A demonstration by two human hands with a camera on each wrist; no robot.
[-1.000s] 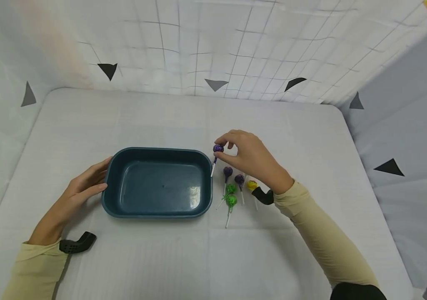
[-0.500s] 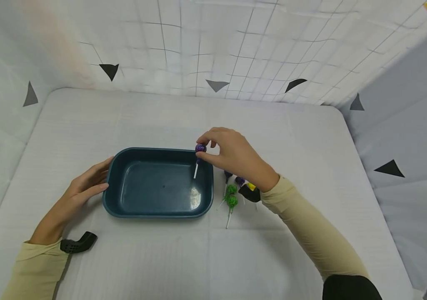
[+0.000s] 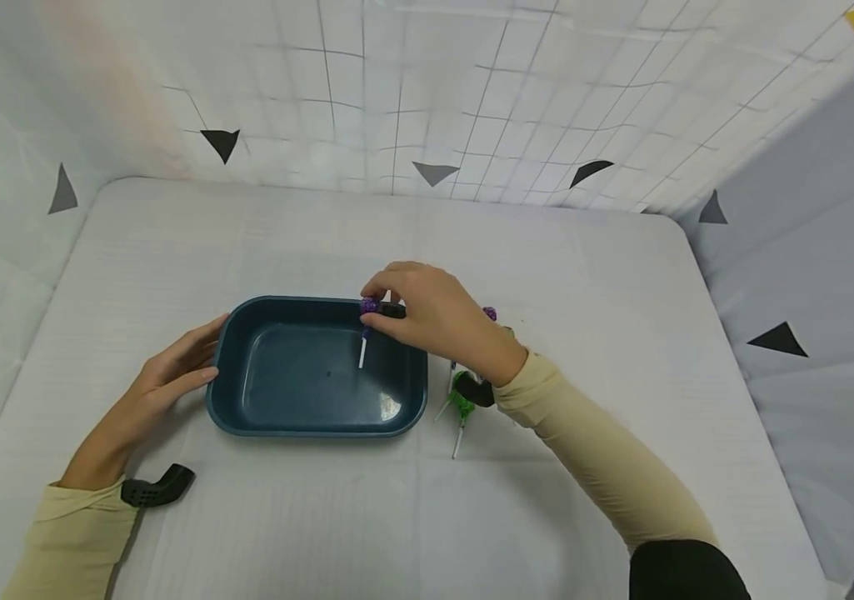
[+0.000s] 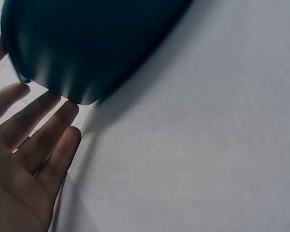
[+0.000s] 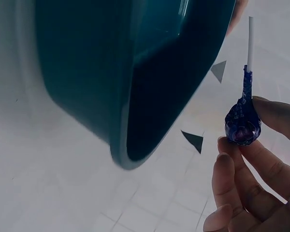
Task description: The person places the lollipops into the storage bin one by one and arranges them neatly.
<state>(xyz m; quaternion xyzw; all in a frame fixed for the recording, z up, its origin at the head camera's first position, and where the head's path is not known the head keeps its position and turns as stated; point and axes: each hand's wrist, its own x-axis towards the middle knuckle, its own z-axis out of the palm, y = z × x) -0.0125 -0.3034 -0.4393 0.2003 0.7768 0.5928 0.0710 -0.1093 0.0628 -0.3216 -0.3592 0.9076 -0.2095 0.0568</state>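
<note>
My right hand (image 3: 430, 308) pinches a purple-wrapped lollipop (image 3: 370, 307) by its candy end between thumb and fingers. The lollipop hangs over the far right part of a dark teal plastic basin (image 3: 299, 383), its white stick pointing down toward the inside. Seen from the right wrist, the wrapped lollipop (image 5: 242, 125) is apart from the basin's rim (image 5: 121, 145). My left hand (image 3: 172, 367) rests its extended fingers and thumb against the basin's left end. In the left wrist view, straight fingers (image 4: 63, 121) touch the outer wall of the basin (image 4: 87, 48).
Green lollipops (image 3: 462, 405) lie right of the basin, partly under the right wrist. Another purple lollipop (image 3: 490, 313) shows beyond that wrist, and the forearm hides others. A white sheet covers the table (image 3: 284, 517), with white curtains around it.
The right hand has carried the purple lollipop leftward from beside the basin's right edge to over its inside. The left hand and the basin have stayed in place.
</note>
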